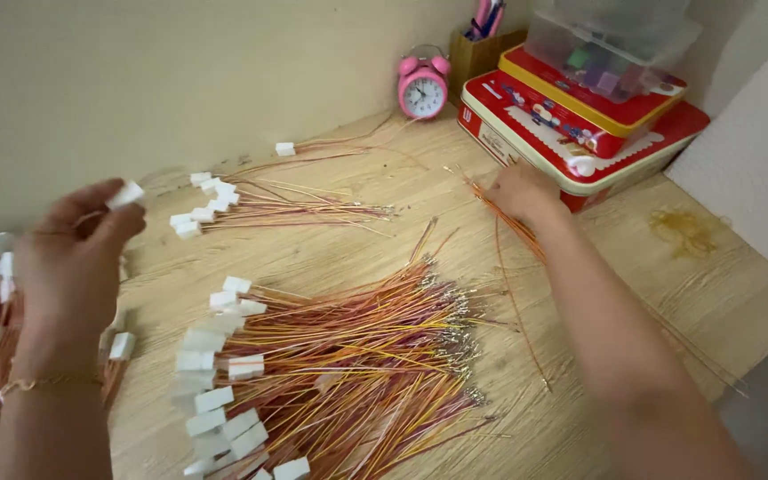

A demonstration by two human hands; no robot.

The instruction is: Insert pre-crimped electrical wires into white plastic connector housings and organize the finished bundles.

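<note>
We work at a wooden desk (pixel 357 258) against a plain wall. Our left hand (pixel 73 244) pinches a white plug (pixel 125 194) between thumb and fingertips, lifted clear of the desk, so its wires trail down. Our right hand (pixel 522 191) lies on a loose bundle (pixel 513 227) of orange wires near the tins, fingers curled over it; whether they grip it, we cannot tell. Between the hands, a big pile (pixel 331 364) lies fanned, plugs to the left, bare ends right. A smaller pile (pixel 260 204) lies beyond. At the back stand a pink clock (pixel 423 86), two stacked red tins (pixel 580 124) and a clear box (pixel 611 40) on top.
</note>
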